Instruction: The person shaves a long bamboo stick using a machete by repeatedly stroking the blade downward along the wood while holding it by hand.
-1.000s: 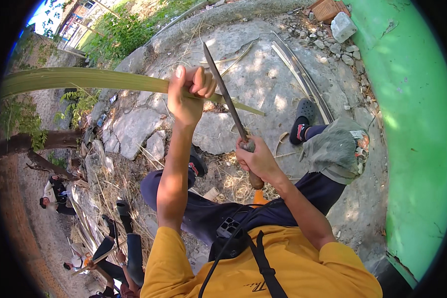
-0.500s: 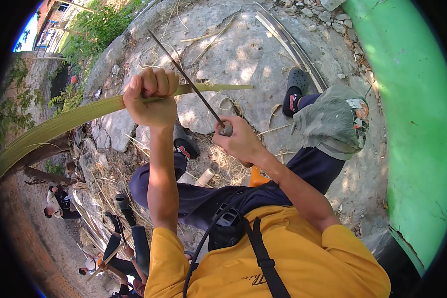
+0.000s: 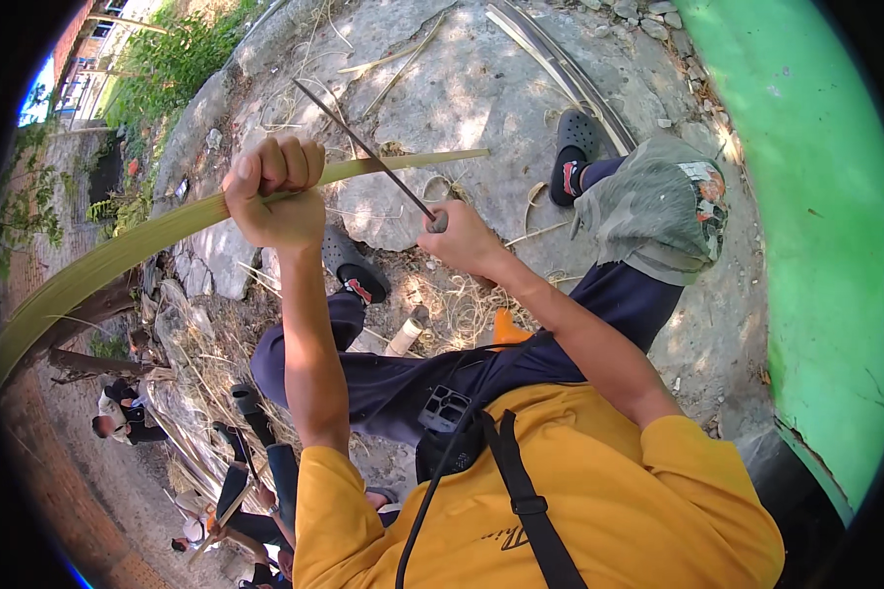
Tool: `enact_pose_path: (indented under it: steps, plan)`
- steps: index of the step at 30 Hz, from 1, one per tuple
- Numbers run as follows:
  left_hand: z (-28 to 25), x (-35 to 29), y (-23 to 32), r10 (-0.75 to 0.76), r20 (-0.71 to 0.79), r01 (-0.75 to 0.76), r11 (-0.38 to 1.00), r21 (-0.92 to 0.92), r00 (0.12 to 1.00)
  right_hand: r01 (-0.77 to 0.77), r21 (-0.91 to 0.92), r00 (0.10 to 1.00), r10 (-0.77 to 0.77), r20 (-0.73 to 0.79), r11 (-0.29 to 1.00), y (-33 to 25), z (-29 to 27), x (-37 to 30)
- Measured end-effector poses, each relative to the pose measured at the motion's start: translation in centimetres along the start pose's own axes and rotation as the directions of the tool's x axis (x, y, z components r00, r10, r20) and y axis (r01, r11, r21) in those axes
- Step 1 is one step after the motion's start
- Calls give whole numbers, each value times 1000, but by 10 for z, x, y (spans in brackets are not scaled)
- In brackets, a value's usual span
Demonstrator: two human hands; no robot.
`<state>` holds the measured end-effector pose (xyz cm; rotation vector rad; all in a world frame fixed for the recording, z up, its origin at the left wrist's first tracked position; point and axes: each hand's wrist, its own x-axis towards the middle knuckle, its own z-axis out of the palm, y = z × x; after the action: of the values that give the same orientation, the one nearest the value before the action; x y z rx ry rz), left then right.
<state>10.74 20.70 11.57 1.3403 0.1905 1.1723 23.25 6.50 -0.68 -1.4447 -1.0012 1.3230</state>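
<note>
My left hand (image 3: 277, 191) is closed in a fist, thumb up, around a long, flat, yellow-green plant strip (image 3: 118, 257). The strip bends away to the lower left, and its narrow end points right past my fist. In my right hand (image 3: 465, 240) is the rounded handle of a knife with a long, thin, dark blade (image 3: 363, 149). The blade slants up to the left and crosses the strip just right of my left fist. From this view I cannot tell whether the edge touches it.
A grey camouflage-patterned cloth (image 3: 648, 211) drapes over my right knee. Fibre shavings (image 3: 481, 304), a short pale cylinder (image 3: 405, 337) and an orange object (image 3: 509, 328) lie between my legs. Long strips (image 3: 560, 69) rest on the ground ahead. A green wall (image 3: 805, 196) stands right; people (image 3: 123, 412) sit at left.
My left fist has shifted left with the strip. The knife blade lies at a flatter slant, its tip lower in view. The whole view has also shifted slightly.
</note>
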Motion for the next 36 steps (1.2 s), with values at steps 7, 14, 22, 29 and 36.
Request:
enact_pose_path:
  steps: [7,14,22,29,36]
  plan:
    - [-26,-1,5,-23,-173,-3,989,-149,985,79,-16,996,-78,42,997,-49,9,3]
    - [-44,9,6,-16,-114,6,996,-89,993,-121,-158,991,129,42,980,5,0,25]
    - [-25,0,10,-19,-74,14,997,-74,997,62,-82,997,-58,43,995,-21,11,27]
    - [-44,3,6,-46,-161,33,996,-81,986,-336,-186,933,353,66,923,27,-9,47]
    - [-40,-1,10,-23,-78,12,990,-140,997,-34,142,973,0,232,989,-23,14,23]
